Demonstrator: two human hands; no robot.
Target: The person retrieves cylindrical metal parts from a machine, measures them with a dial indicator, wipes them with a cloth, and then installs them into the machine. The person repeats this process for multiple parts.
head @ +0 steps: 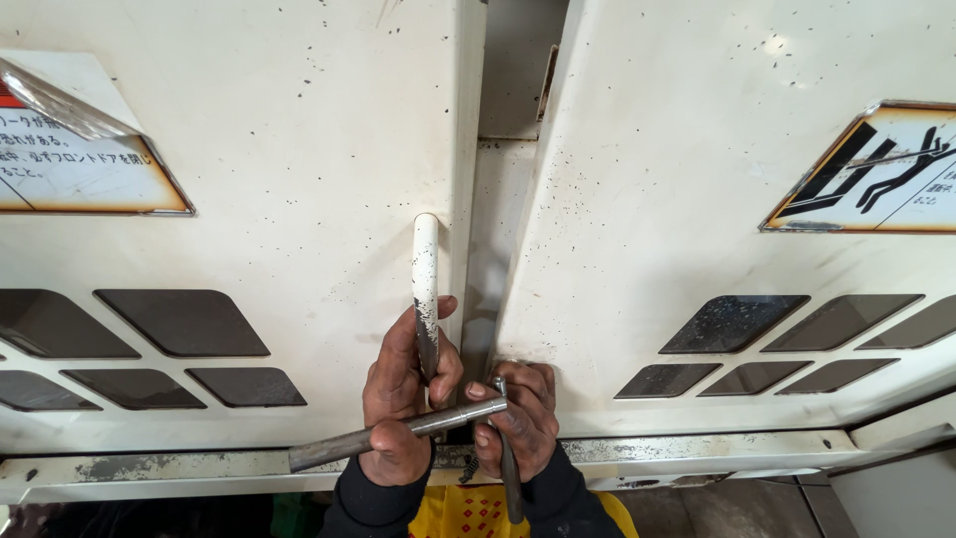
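Two cream metal doors with dark vent slots fill the head view, the left door (299,149) and the right door (697,199), with a gap between them. My left hand (398,399) wraps around the worn white door handle (425,269) on the left door's edge. A grey metal rod (368,438) lies slanted across this hand. My right hand (518,418) grips a thin metal tool (510,478) at the foot of the gap, where the rod's end meets it. Both sleeves are dark.
A peeling warning sticker (80,159) sits on the left door, and another sticker (876,169) on the right one. A scuffed metal sill (199,466) runs below the doors. Something yellow (478,513) lies under my wrists.
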